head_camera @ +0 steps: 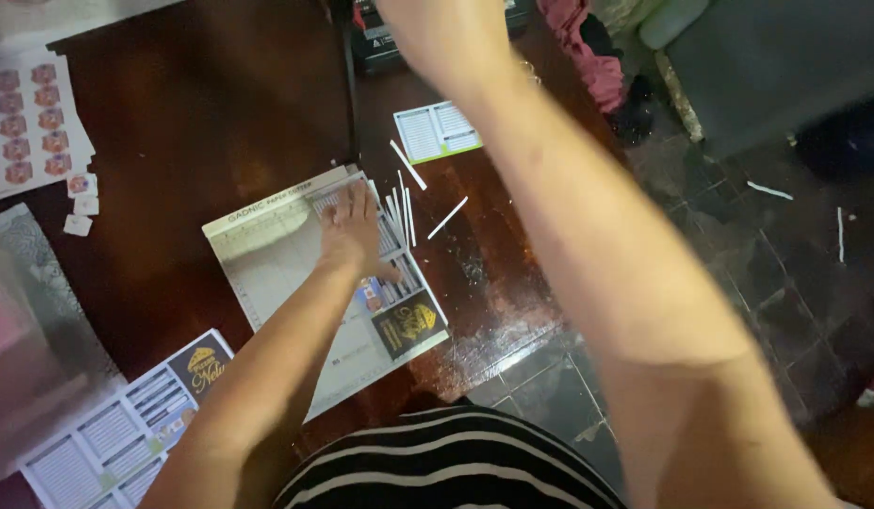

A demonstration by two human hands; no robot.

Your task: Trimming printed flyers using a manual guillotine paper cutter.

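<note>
- Your left hand (354,229) lies flat, fingers spread, pressing a printed sheet (399,300) down on the paper cutter (267,254). It clasps nothing; the palm simply rests on the paper.
- Your right hand is raised past the top edge of the view; only the forearm (588,236) shows, so you cannot tell how that grip stands or whether it holds anything.
- The paper cutter is a pale grey board with a ruled grid, lying at an angle on the dark wooden table (201,104), near its front edge.
- The printed sheet on the cutter carries grey ruled panels, a small blue patch and a black panel with a gold emblem at its near corner.
- Narrow white paper strips (406,212) lie just beyond the cutter, some side by side, one (448,217) apart to the right.
- A small card with a green border (437,130) lies further back on the table.
- A sheet of reddish square labels (27,123) sits at the far left, with a few cut labels (81,203) loose beside it.
- Another printed sheet with a black and gold panel (126,424) lies at the near left.
- More white strips (769,190) lie on the dark tiled floor (757,283) to the right.
</note>
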